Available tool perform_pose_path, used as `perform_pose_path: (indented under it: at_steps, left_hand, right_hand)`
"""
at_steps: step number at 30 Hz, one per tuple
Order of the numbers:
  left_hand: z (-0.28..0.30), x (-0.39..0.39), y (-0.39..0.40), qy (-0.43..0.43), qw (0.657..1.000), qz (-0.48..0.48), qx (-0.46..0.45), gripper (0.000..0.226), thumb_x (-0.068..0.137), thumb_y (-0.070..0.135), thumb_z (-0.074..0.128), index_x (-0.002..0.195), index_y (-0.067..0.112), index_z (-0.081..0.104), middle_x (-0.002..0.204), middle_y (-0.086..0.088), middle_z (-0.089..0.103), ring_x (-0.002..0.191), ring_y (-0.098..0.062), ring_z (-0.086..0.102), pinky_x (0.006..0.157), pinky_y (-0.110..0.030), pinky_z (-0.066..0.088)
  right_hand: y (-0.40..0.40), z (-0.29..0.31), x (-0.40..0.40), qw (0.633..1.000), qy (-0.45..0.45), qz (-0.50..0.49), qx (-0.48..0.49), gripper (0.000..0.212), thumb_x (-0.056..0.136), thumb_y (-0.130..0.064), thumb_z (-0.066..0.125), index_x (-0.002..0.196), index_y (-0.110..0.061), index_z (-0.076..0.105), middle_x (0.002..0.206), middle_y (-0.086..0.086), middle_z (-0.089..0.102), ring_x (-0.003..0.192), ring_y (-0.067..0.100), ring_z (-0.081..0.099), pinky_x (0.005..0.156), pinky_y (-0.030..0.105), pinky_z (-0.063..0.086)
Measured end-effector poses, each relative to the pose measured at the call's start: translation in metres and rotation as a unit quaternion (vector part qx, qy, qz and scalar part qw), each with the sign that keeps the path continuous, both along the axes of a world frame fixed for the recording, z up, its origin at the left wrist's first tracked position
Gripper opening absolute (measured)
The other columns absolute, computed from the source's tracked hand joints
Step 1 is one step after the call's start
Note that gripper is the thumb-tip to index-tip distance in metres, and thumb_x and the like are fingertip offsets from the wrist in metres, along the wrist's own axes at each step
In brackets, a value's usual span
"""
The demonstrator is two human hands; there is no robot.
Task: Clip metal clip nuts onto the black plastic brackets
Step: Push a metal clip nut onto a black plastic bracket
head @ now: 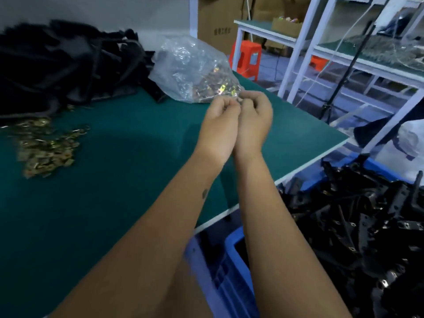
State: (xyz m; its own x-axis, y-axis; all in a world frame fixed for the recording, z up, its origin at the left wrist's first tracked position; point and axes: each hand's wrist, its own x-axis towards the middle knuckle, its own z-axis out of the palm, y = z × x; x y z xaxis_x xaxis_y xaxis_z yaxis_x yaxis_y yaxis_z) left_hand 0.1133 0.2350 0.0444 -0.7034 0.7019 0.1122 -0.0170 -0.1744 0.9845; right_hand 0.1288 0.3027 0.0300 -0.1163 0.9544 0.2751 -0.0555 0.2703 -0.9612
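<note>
Green table (114, 180) bears a bag (190, 65) of clip nuts; both hands' curled fingers (226, 104) pinch something unclear.

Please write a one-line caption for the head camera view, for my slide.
Both hands, left hand and right hand, meet at the clear bag of clip nuts on the green table.

The green mat (119, 180) lies bare between the loose clip nuts (46, 148) at left and both forearms. Ahead, the clip-nut bag (195, 72) and black bracket heap (68, 65) block passage.
</note>
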Motion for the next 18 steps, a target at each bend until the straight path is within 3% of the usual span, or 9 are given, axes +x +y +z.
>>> perform_pose_path:
  at_steps: [4, 8, 10, 12, 15, 18]
  left_hand:
    - [-0.001, -0.067, -0.048, 0.100, 0.985, 0.132, -0.047, 0.025, 0.096, 0.010, 0.046, 0.074, 0.022, 0.047, 0.066, 0.011, 0.049, 0.058, -0.003, 0.044, 0.058, -0.022, 0.037]
    - [-0.004, -0.126, -0.106, 0.170, 0.958, 0.208, -0.098, 0.019, 0.095, 0.013, 0.046, 0.077, 0.018, 0.052, 0.073, 0.005, 0.054, 0.063, -0.004, 0.050, 0.060, -0.019, 0.041]
    - [-0.008, -0.149, -0.135, 0.163, 0.952, 0.246, -0.086, 0.021, 0.094, 0.008, 0.049, 0.075, 0.016, 0.055, 0.070, 0.006, 0.057, 0.058, 0.004, 0.053, 0.057, -0.013, 0.043]
    - [-0.018, -0.170, -0.162, 0.138, 0.941, 0.298, -0.083, 0.023, 0.094, 0.009, 0.051, 0.074, 0.019, 0.056, 0.069, 0.004, 0.060, 0.063, -0.004, 0.058, 0.064, -0.023, 0.049]
    - [-0.042, -0.199, -0.194, 0.140, 0.900, 0.379, -0.161, 0.020, 0.095, 0.018, 0.048, 0.078, 0.028, 0.054, 0.076, 0.004, 0.064, 0.069, -0.014, 0.058, 0.069, -0.035, 0.048]
    - [-0.062, -0.211, -0.207, 0.131, 0.881, 0.389, -0.235, 0.016, 0.094, 0.019, 0.047, 0.093, 0.032, 0.056, 0.093, 0.005, 0.066, 0.066, -0.011, 0.057, 0.056, -0.031, 0.046]
  right_hand:
    - [-0.040, 0.000, -0.071, 0.985, -0.080, 0.145, 0.039, 0.023, 0.087, -0.006, 0.048, 0.082, -0.015, 0.068, 0.094, 0.006, 0.070, 0.099, 0.028, 0.061, 0.086, 0.046, 0.050]
    - [-0.085, 0.000, -0.130, 0.955, -0.110, 0.266, 0.065, 0.022, 0.085, -0.010, 0.049, 0.073, -0.021, 0.063, 0.086, 0.005, 0.069, 0.086, 0.027, 0.064, 0.076, 0.048, 0.054]
    - [-0.106, -0.005, -0.152, 0.938, -0.118, 0.313, 0.093, 0.021, 0.085, -0.011, 0.050, 0.071, -0.024, 0.059, 0.083, 0.003, 0.067, 0.082, 0.025, 0.062, 0.069, 0.045, 0.053]
    - [-0.123, -0.014, -0.167, 0.922, -0.143, 0.345, 0.104, 0.020, 0.089, -0.016, 0.050, 0.075, -0.027, 0.059, 0.082, -0.004, 0.063, 0.079, 0.016, 0.059, 0.062, 0.035, 0.046]
    - [-0.130, -0.039, -0.182, 0.888, -0.227, 0.376, 0.137, 0.019, 0.095, -0.018, 0.048, 0.090, -0.023, 0.066, 0.096, -0.006, 0.063, 0.092, 0.016, 0.057, 0.071, 0.034, 0.047]
    - [-0.121, -0.050, -0.191, 0.865, -0.276, 0.389, 0.155, 0.020, 0.096, -0.019, 0.048, 0.098, -0.022, 0.067, 0.106, -0.005, 0.061, 0.094, 0.014, 0.055, 0.072, 0.029, 0.046]
